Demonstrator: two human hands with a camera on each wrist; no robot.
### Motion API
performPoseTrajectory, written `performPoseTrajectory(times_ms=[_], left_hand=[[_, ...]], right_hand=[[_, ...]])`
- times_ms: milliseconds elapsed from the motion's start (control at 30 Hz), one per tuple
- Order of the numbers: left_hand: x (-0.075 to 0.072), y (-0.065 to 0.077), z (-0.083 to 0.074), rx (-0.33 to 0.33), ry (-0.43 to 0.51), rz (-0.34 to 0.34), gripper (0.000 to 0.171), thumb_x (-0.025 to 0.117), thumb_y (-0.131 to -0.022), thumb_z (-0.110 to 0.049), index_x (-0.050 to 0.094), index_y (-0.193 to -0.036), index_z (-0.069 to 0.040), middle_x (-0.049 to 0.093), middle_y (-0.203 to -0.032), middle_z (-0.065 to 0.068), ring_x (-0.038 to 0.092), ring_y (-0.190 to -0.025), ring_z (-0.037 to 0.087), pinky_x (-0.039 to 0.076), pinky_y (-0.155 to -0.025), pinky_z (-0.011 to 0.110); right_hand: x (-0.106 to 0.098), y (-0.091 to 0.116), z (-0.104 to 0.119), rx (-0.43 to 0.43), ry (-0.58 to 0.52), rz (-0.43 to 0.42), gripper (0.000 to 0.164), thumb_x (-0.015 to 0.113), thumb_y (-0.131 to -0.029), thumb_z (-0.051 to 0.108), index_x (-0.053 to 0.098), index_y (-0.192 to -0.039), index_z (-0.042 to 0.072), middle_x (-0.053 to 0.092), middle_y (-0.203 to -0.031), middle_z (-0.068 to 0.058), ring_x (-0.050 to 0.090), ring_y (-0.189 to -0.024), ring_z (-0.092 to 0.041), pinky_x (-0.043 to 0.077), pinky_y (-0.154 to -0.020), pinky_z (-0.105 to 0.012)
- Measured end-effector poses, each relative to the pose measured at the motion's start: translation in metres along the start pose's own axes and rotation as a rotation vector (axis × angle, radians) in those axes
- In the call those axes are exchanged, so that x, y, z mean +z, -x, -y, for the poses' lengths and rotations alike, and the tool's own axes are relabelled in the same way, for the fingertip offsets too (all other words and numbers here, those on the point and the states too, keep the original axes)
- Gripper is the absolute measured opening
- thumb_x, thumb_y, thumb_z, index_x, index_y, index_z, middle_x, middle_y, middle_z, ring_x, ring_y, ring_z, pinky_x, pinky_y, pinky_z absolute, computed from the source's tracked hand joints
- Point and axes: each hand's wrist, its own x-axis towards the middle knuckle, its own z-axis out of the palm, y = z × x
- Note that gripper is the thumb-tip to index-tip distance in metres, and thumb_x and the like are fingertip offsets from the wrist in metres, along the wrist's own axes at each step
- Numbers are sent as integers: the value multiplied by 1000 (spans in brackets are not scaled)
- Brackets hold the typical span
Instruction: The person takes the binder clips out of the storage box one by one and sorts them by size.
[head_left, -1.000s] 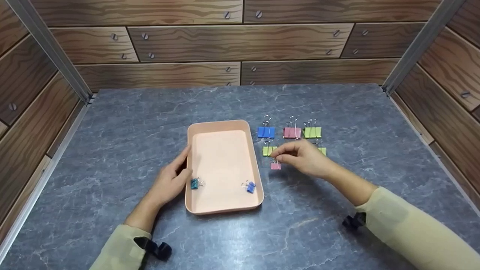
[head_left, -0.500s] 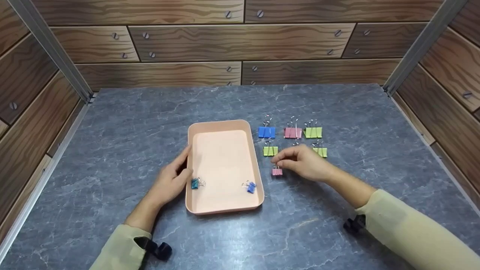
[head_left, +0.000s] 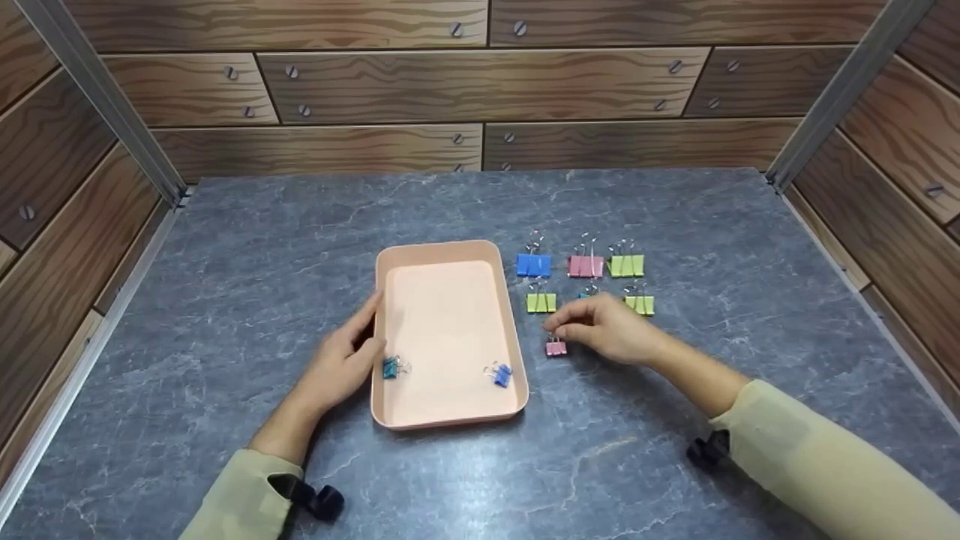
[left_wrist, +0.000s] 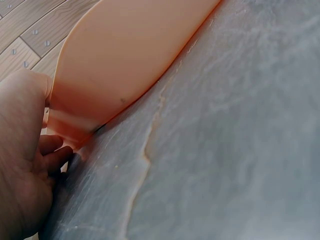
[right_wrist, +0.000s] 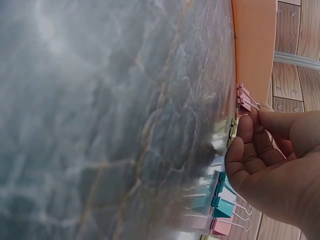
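My right hand [head_left: 611,330] pinches the wire handles of a small pink binder clip [head_left: 556,349] between thumb and forefinger, close over the table right of the tray. The same pink clip [right_wrist: 243,97] shows at the fingertips in the right wrist view. My left hand [head_left: 346,364] rests against the left side of a peach tray [head_left: 442,322], thumb at its rim; in the left wrist view some fingers [left_wrist: 57,157] touch the outer wall low down. Inside the tray lie a small teal binder clip [head_left: 390,367] and a small blue one [head_left: 502,376].
Behind the right hand stand larger binder clips: blue [head_left: 533,265], pink [head_left: 586,266] and lime [head_left: 627,266] in the back row. In front of them are two lime clips [head_left: 541,303] and a teal clip [right_wrist: 222,205], mostly hidden by the hand in the head view. Wood-patterned walls enclose the table.
My right hand has drawn the small pink clip toward me and slightly right, away from the front row, uncovering more of the right lime clip. The left hand and tray have stayed put.
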Motion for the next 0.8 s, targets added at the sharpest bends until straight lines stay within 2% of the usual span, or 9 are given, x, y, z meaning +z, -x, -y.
performPoseTrajectory(times_ms=[300,533,800], left_hand=[[0,1,1,4,-10,-8,66,60,-104,-16,38,-167,-23,44,-163,13,44,-148,30,35,-122,48],[0,0,2,25,14,5,67,58,-104,-15,36,-167,-22,43,-164,13,42,-150,29,33,-123,46],[0,0,1,25,15,2,67,59,-104,-14,37,-167,-22,44,-163,13,43,-149,28,34,-123,46]], right_hand=[[2,0,-2,-8,15,3,17,70,-101,7,81,-113,4,79,-112,-6,69,-106,-19,56,-90,-26],[4,1,-1,12,0,-1,17,70,-102,7,81,-114,3,79,-111,-6,65,-99,-15,54,-83,-23],[2,1,-1,6,2,12,18,70,-102,8,81,-115,4,78,-113,-7,66,-103,-18,54,-86,-23]])
